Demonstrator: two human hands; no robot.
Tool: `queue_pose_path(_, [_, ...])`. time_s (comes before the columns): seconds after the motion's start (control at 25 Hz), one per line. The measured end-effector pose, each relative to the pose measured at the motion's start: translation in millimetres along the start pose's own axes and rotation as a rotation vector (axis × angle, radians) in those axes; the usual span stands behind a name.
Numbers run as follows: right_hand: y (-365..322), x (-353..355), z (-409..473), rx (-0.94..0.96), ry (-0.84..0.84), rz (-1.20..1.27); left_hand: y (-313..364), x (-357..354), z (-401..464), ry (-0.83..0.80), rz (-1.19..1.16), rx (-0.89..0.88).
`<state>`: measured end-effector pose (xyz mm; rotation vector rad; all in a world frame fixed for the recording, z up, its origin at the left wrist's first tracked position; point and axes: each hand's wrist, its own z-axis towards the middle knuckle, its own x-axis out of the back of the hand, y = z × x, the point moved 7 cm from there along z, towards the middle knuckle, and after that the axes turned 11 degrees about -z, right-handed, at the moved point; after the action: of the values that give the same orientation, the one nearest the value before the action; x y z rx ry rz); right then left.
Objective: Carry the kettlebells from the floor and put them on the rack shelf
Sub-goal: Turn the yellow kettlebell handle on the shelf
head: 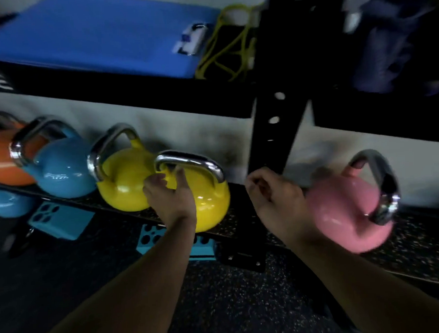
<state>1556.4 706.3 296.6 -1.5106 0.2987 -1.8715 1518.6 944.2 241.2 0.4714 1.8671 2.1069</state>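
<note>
A row of kettlebells with steel handles stands on the low rack shelf [238, 223]: orange [2, 160], blue [65, 173], yellow [121, 185] and a second yellow one [212, 204]. My left hand [169, 196] is in front of the second yellow kettlebell, fingers spread and just under its handle, holding nothing. My right hand [272, 191] hovers with loosely curled, empty fingers between that kettlebell and a pink kettlebell [348, 211], which stands on the shelf right of the black upright post [274, 113].
An upper shelf carries a blue mat [102, 38] and yellow bands [223, 53]. Teal blocks [62, 218] and another blue kettlebell [6, 203] lie on the speckled rubber floor [219, 304] below the shelf. Dark blue fabric [394, 38] hangs at upper right.
</note>
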Motion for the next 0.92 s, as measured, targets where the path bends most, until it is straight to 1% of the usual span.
queue_pose_path(0.08, [-31, -38, 20, 0.023, -0.023, 0.030, -12, -3, 35, -0.097, 0.050, 0.115])
queue_pose_path(0.16, [-40, -71, 47, -0.029, -0.053, -0.052, -26, -19, 56, -0.255, 0.035, 0.301])
queue_pose_path(0.2, [-41, -86, 60, -0.076, -0.088, -0.110, -31, -26, 61, -0.330, 0.005, 0.364])
queue_pose_path(0.28, [-41, -109, 75, -0.171, -0.203, -0.152, -35, -35, 64, -0.455, -0.026, 0.415])
queue_pose_path(0.32, [-40, -118, 78, -0.208, -0.245, -0.129, -37, -37, 64, -0.488, -0.017, 0.431])
queue_pose_path(0.36, [-37, -123, 81, -0.236, -0.252, -0.105, -40, -39, 63, -0.502, 0.000, 0.447])
queue_pose_path(0.48, [-33, -116, 84, -0.286, -0.172, -0.079, -43, -42, 55, -0.537, 0.050, 0.432])
queue_pose_path(0.6, [-37, -117, 75, -0.352, -0.108, -0.040, -41, -50, 65, -0.597, 0.063, 0.359])
queue_pose_path(0.68, [-38, -123, 58, -0.418, -0.023, 0.032, -44, -64, 79, -0.741, -0.010, 0.338])
queue_pose_path(0.72, [-39, -126, 52, -0.435, -0.009, 0.058, -45, -69, 82, -0.816, -0.018, 0.337])
queue_pose_path(0.76, [-40, -128, 48, -0.448, -0.006, 0.095, -45, -71, 82, -0.850, 0.011, 0.315])
queue_pose_path(0.84, [-37, -125, 50, -0.466, -0.013, 0.221, -41, -69, 74, -0.825, 0.064, 0.261])
queue_pose_path(0.92, [-39, -126, 55, -0.474, -0.026, 0.345, -37, -72, 68, -0.785, 0.044, 0.251])
